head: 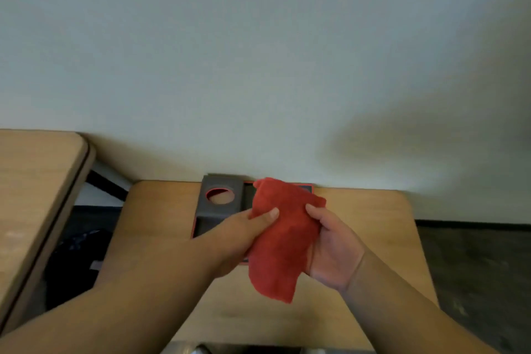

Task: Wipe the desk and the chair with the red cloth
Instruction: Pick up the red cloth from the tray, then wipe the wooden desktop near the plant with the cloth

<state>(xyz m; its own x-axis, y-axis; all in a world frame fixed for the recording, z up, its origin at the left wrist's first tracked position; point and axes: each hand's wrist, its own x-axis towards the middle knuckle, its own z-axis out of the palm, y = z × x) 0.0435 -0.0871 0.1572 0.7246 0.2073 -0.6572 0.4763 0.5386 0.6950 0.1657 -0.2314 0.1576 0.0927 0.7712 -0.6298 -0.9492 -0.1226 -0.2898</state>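
Both hands are mid-frame holding the cloth (283,238) up above the counter (161,210), left hand (244,234) pinching its upper edge and right hand (333,250) gripping the side, long axis hanging straight down toward the wood.

Crumpled red cloth (283,238) above wooden desk (365,210)

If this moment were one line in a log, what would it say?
hands: left and right hold cloth | cloth: above desk, not touching | wiping: not begun

Red cloth (283,241) fuzzy, matt; desk (161,210) smooth wood-look; organiser (219,185) matt grey.
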